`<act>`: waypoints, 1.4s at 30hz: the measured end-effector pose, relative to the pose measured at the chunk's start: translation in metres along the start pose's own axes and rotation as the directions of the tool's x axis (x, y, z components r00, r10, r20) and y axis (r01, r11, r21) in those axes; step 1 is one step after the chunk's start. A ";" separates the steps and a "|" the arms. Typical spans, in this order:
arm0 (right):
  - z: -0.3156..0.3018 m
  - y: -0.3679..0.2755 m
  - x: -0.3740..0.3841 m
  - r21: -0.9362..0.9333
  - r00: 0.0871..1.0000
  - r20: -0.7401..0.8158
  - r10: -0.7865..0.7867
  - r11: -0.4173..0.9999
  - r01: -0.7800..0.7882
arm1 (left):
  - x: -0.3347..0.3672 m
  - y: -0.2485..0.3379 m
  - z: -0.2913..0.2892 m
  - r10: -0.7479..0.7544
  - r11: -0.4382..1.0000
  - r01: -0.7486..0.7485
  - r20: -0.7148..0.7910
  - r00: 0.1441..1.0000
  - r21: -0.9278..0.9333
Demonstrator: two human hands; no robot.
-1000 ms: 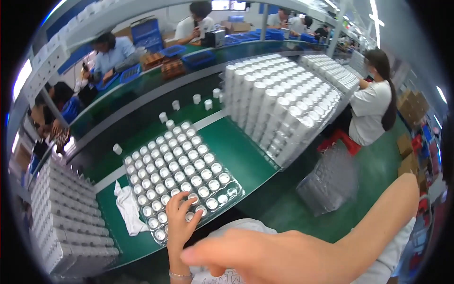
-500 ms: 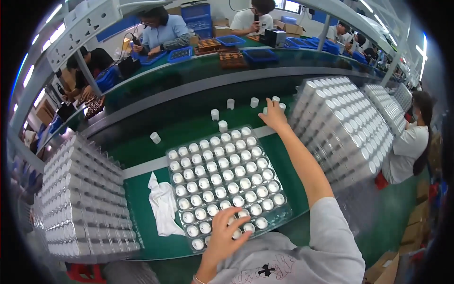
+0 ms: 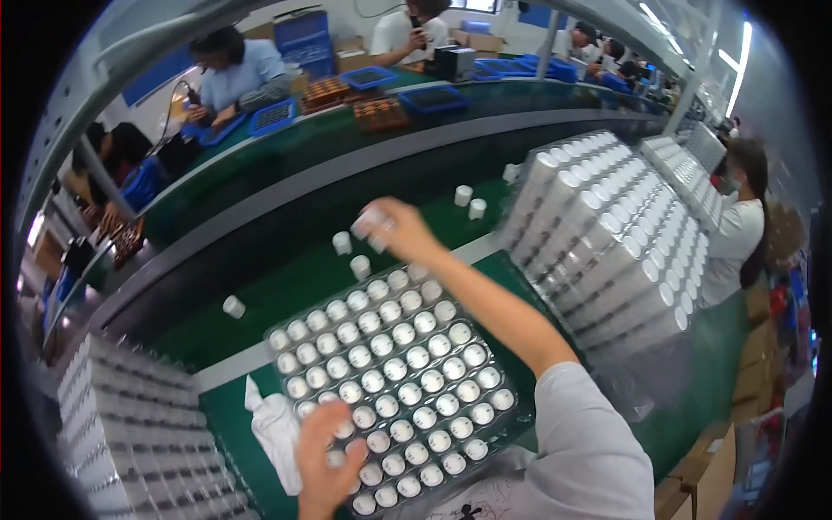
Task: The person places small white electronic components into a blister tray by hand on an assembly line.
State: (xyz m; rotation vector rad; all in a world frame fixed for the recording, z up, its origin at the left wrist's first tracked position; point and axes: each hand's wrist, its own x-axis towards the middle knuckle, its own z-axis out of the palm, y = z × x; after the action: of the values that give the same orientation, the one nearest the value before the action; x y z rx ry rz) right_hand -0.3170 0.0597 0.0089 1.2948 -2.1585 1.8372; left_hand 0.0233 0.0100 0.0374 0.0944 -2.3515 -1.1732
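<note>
My right hand (image 3: 400, 232) reaches over the dark green belt, fingers curled on a short white cylinder (image 3: 371, 222); motion blurs both. Two more white cylinders (image 3: 342, 243) stand just left of and below that hand. In front of me lies a clear plastic tray (image 3: 518, 423) filled with rows of white round-topped cylinders (image 3: 395, 369). Over the tray's near left part hovers my left hand (image 3: 328, 459), fingers apart and bent, with nothing visible in them. It hides some of the cylinders below.
Stacks of filled clear trays rise at the left (image 3: 139, 425) and right (image 3: 607, 234). A white cloth (image 3: 276, 433) lies beside the tray. Loose cylinders (image 3: 464, 196) stand along the belt. Beyond it, people work at a bench with blue trays (image 3: 435, 98); another person (image 3: 737, 217) is at the right.
My right hand has moved left along the belt, away from the cylinders near the right stack. My left hand has shifted left over the tray. The whole view has turned somewhat.
</note>
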 end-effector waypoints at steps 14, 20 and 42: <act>0.031 -0.071 -0.090 0.522 0.913 0.400 0.085 0.798 -0.303 | 0.075 -0.074 0.033 -0.016 0.908 -0.088 -0.245 0.969 -0.409; 0.024 -0.076 -0.080 0.674 0.910 0.413 0.029 0.663 -0.327 | 0.073 -0.084 0.033 -0.055 0.841 -0.084 -0.239 0.969 -0.535; 0.022 -0.078 -0.083 0.559 0.914 0.397 0.088 0.766 -0.317 | 0.079 -0.083 0.027 -0.084 0.852 -0.086 -0.297 0.951 -0.517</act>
State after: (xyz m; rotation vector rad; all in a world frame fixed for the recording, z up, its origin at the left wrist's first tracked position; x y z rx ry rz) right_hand -0.2062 0.0910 0.0228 1.6491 -1.9679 2.7624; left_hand -0.0715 -0.0445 -0.0075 0.0783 -1.6924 -1.6299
